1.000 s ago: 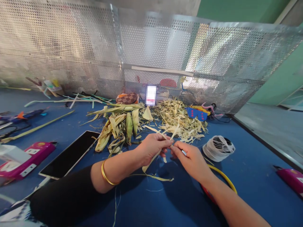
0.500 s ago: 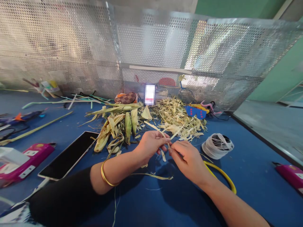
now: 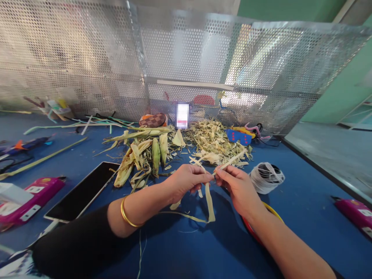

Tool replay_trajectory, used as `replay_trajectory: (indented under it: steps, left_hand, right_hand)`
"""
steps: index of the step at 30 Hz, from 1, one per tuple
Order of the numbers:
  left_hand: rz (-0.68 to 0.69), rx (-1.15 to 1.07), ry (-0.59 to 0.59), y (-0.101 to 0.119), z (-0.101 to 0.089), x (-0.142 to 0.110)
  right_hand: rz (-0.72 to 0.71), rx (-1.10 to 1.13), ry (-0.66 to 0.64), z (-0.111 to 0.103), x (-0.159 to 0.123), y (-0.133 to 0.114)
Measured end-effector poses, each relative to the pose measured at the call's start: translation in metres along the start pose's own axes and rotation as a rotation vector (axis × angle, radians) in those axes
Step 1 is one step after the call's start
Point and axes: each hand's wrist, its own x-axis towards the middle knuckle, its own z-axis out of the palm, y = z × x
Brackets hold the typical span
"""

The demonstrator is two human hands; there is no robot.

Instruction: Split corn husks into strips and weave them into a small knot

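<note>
My left hand [image 3: 186,182] and my right hand [image 3: 236,188] meet over the blue table [image 3: 203,248], both pinched on thin corn husk strips. The left fingers pinch a pale husk strip [image 3: 209,201] that hangs down to the table. The right fingers pinch another husk strip [image 3: 231,159] that points up and to the right. A gold bangle [image 3: 125,213] circles my left wrist. Just behind the hands lie husked corn ears [image 3: 157,151] and a heap of shredded husk [image 3: 216,145].
A dark tablet [image 3: 83,190] lies at the left, with a pink device [image 3: 31,193] beyond it. A spool of white cord [image 3: 266,176] and a yellow and red hoop [image 3: 271,211] sit by my right arm. Perforated metal screens [image 3: 186,66] wall the table's back.
The hands have drawn slightly apart, splitting the husk: one strip now hangs from the left fingers, the other sticks up from the right fingers.
</note>
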Motion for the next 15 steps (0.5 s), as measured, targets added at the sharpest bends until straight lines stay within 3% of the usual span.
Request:
replay_trajectory:
  steps: [10,15]
  left_hand:
    - [0.012,0.108,-0.111,0.0005,-0.0026,-0.0008]
    - [-0.013,0.048,0.008,-0.0030,-0.0025,0.0027]
  right_hand:
    - [-0.064,-0.166,-0.003,0.0013,0.0018,0.0100]
    - [-0.100,-0.145,0.013,-0.0001,0.0026,0.0059]
